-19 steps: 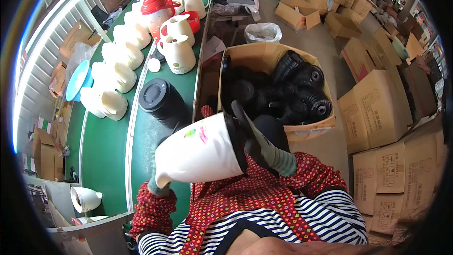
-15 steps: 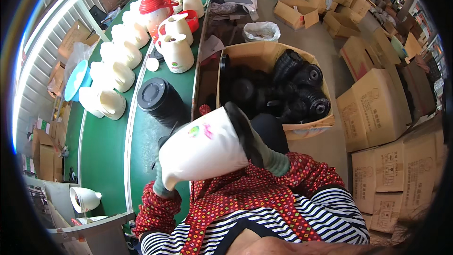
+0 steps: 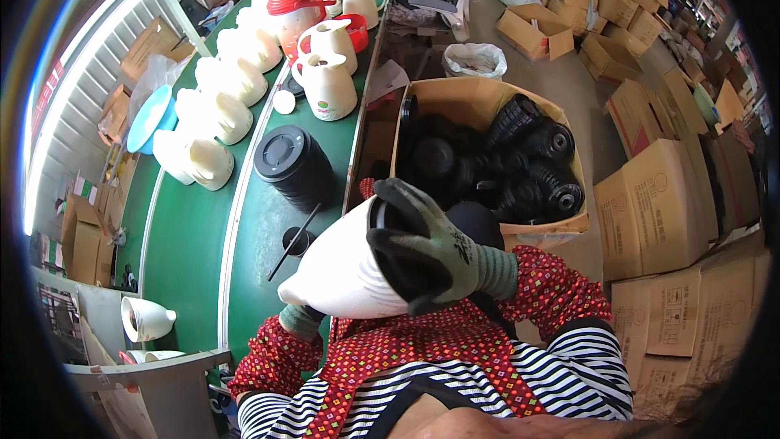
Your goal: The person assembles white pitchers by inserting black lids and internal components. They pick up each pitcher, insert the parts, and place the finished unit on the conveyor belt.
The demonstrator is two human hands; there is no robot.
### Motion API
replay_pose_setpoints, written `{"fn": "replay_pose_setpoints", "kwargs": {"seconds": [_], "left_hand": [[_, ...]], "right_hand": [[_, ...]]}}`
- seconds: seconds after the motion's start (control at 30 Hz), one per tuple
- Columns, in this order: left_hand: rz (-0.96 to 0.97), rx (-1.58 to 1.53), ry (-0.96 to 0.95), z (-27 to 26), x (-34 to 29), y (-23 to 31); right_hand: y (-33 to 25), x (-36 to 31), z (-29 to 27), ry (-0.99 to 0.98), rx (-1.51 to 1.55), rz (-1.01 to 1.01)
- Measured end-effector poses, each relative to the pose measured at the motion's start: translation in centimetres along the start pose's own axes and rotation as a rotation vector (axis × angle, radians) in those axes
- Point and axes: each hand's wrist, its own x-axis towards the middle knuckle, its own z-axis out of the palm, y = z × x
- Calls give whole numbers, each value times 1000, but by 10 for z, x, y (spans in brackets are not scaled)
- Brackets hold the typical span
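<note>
A white jug shell (image 3: pixel 337 268) lies tilted across my lap, its spout to the lower left and its wide end to the right. My left hand (image 3: pixel 302 319), gloved, supports it from beneath at the spout end; those fingers are hidden behind the shell. My right hand (image 3: pixel 447 248), in a grey-green glove with dark fingertips, grips a black round base (image 3: pixel 398 272) at the wide end, fingers over the top and thumb below. Beside the shell, a small black cup (image 3: pixel 297 241) with a thin black stick stands on the green table (image 3: pixel 191 228). Behind it rises a stack of black discs (image 3: pixel 284 154).
Finished-looking white jugs (image 3: pixel 327 89) and rows of white shells (image 3: pixel 207 162) stand farther along the table, near a red-topped jug (image 3: pixel 292 12) and a blue basin (image 3: pixel 152 119). A carton (image 3: pixel 536 232) of black parts sits ahead right. Cardboard boxes (image 3: pixel 650 203) line the right.
My right hand has moved round over the black base, its back now showing. The shell has turned, its printed pattern no longer visible, and the cup with the stick has come into view.
</note>
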Motion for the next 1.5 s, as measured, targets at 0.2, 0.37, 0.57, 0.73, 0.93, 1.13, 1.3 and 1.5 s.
{"fn": "replay_pose_setpoints", "kwargs": {"seconds": [0.2,0.37,0.57,0.73,0.93,1.13,1.3,1.5], "left_hand": [[264,564,19,-15,8,45],[272,564,41,-13,23,70],[248,1367,110,28,27,121],[200,1287,-104,49,25,136],[381,1107,-355,25,-2,137],[347,1282,-338,44,-11,92],[353,1103,-317,42,-5,75],[434,1187,-300,49,-10,82]], "right_hand": [[26,-41,77,667,1019,492],[60,-90,127,572,1123,583],[30,-57,80,627,643,730],[-9,-10,27,-120,63,246],[-5,-23,16,-185,-40,309],[-23,-12,13,-321,-224,353],[-21,-18,22,-319,-231,356],[-30,-9,20,-335,-274,345]]}}
